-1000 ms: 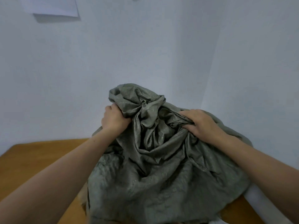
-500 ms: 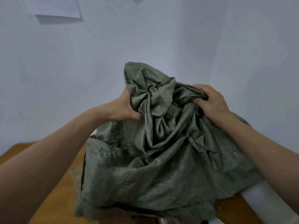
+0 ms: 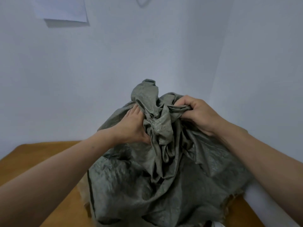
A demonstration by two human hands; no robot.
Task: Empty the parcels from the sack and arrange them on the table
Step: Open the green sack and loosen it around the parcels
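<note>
1. Slumping on the brown worktop (image 3: 41,154), the grey-green sack (image 3: 147,185) fills the near middle of the view. Its cloth is creased and shiny, spread wide at the bottom and drawn up into a twisted bunch at the top.
2. What the sack holds is hidden by the cloth.
3. The right hand (image 3: 198,115) grips the top bunch from the right. Its fingers (image 3: 183,102) are curled tight over a gathered fold, with the thumb below, so the cloth is pinched between them.
4. The left hand (image 3: 131,126) clasps the same bunch from the left, a little lower. Its thumb closes against the folds, and its fingers (image 3: 133,112) run up under a flap of cloth, so their tips are hidden.
5. Both bare forearms reach in from the near corners, the right one lying over the sack's right flank.
6. The sack's lower right edge is frayed.
7. At its lower left edge a pale tan strip (image 3: 82,192) peeks out, touching the cloth — what it is cannot be told.
8. A scrap of white (image 3: 217,224) shows at the bottom edge just under the sack, too little of it to name.
9. The worktop stands in a corner of pale walls (image 3: 114,54). A paper (image 3: 65,10) hangs high on the left wall, with a shadow along its lower edge.
</note>
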